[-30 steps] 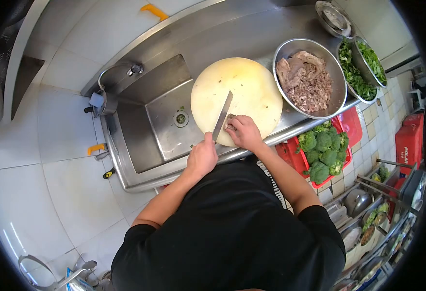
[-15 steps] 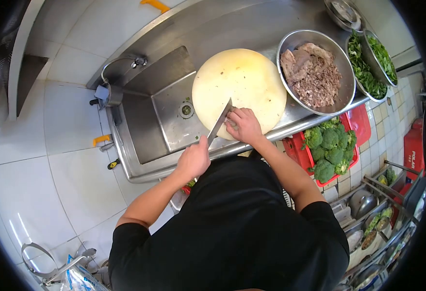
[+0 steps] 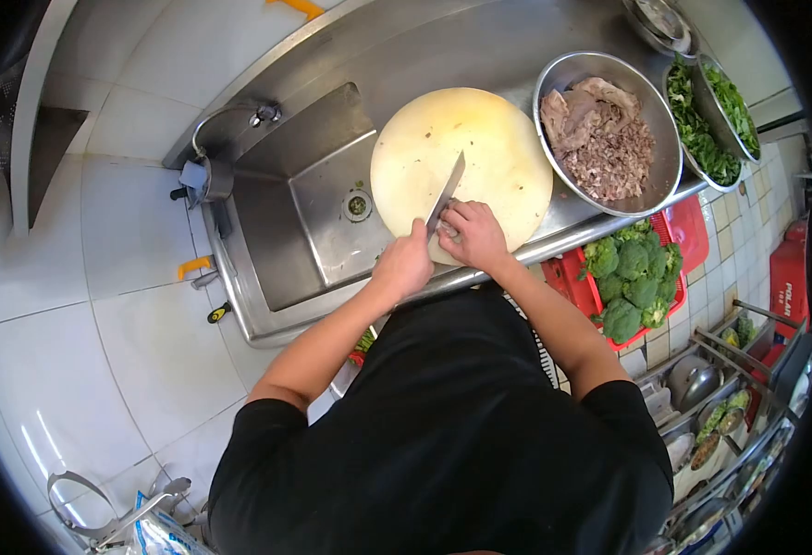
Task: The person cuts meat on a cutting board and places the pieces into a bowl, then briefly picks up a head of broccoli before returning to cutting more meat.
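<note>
My left hand [image 3: 404, 265] is closed around the handle of a kitchen knife [image 3: 447, 192]. Its blade points up and away over a round, pale yellow chopping board [image 3: 461, 120]. Close beside the blade, at the board's near edge, my right hand [image 3: 476, 235] has its fingers curled onto a small greyish piece of food [image 3: 447, 229], mostly covered by the fingers. What kind of food it is, I cannot make out. A few small dark bits lie on the board. To its right stands a steel bowl [image 3: 670, 148] with chopped meat [image 3: 614, 157] and larger pale chunks.
The board overlaps a steel sink [image 3: 281, 231] with a faucet [image 3: 263, 114]. Bowls of cut greens [image 3: 702, 139] stand at the far right. Below the counter edge is a red basket [image 3: 591, 294] of broccoli [image 3: 637, 268]. Shelves with containers [image 3: 693, 379] are at lower right.
My left hand and the knife have moved up and right, the blade now reaching farther across the board. My right hand keeps its curled hold and has shifted slightly in view.
</note>
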A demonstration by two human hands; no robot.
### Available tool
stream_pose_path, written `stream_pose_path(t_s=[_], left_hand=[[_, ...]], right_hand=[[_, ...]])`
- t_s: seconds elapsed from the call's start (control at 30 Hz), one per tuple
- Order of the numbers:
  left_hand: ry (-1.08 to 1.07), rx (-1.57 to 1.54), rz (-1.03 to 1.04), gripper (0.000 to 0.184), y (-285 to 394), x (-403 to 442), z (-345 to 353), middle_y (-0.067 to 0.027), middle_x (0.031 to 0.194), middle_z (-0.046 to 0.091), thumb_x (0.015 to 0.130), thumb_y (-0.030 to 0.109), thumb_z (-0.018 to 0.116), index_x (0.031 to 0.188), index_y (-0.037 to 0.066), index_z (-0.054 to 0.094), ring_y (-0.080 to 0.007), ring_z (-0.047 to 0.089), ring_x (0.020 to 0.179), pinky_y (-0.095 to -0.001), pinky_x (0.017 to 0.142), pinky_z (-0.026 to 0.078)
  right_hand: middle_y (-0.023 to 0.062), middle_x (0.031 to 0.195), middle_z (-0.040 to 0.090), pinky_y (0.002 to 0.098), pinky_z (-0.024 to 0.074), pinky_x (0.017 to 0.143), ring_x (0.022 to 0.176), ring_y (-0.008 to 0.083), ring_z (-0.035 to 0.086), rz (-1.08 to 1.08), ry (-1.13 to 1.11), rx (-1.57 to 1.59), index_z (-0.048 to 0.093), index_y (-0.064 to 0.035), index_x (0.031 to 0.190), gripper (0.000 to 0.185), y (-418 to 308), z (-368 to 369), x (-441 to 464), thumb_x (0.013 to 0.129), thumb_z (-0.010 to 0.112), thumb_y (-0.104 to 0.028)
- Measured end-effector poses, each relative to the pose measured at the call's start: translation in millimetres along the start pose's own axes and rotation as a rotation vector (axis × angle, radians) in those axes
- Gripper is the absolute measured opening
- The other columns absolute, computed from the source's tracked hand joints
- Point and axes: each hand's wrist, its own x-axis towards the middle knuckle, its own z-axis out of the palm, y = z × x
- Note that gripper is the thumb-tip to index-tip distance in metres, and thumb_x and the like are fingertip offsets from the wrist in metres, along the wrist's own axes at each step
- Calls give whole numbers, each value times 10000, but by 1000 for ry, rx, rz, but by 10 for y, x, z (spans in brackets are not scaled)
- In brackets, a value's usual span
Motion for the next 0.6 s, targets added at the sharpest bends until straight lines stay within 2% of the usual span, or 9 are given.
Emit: stream_pose_path(t_s=[0.1,0.2,0.33,0.43,0.5,0.6], left_hand=[[-73,16,-29,297,-46,-133,-82,-365,834,661,927,53,514,1182,-68,422,-541,666,823,-632,756,501],[-223,99,-155,389,-97,-580,-116,-323,868,680,847,25,558,1206,-59,432,-514,678,866,-596,782,526],[-38,52,-29,451,-68,-58,189,-323,862,678,853,27,556,1270,-64,412,-510,678,854,-587,774,529],[-97,26,-59,466,-184,-252,151,-327,866,677,865,37,545,1294,-71,400,-514,678,845,-595,767,528],[-152,37,-129,410,-365,-649,193,-339,829,671,894,63,511,1272,-57,407,-525,677,806,-628,758,515],[-115,3,-130,348,-431,-631,351,-348,836,673,953,103,494,1267,-28,420,-532,675,817,-637,770,509]], right_hand=[[83,1076,673,410,485,924,973,276,634,-8,14,-8,691,-104,1000,250,-23,-19,4,792,736,-234],[79,1069,674,407,489,918,970,274,637,-30,-22,-18,691,-105,993,239,-17,-41,13,790,733,-223],[75,1054,678,401,488,918,972,273,639,-16,-14,-8,690,-109,989,228,-28,-47,30,794,732,-219],[80,1041,679,398,488,920,975,279,641,1,-17,21,686,-106,998,227,-7,-48,-36,814,738,-229],[83,1024,678,398,488,922,974,284,642,15,36,60,682,-101,1004,226,28,-21,-25,828,747,-228],[96,1035,663,399,487,928,994,299,639,14,-6,129,672,-90,1016,226,97,-29,-85,843,756,-209]])
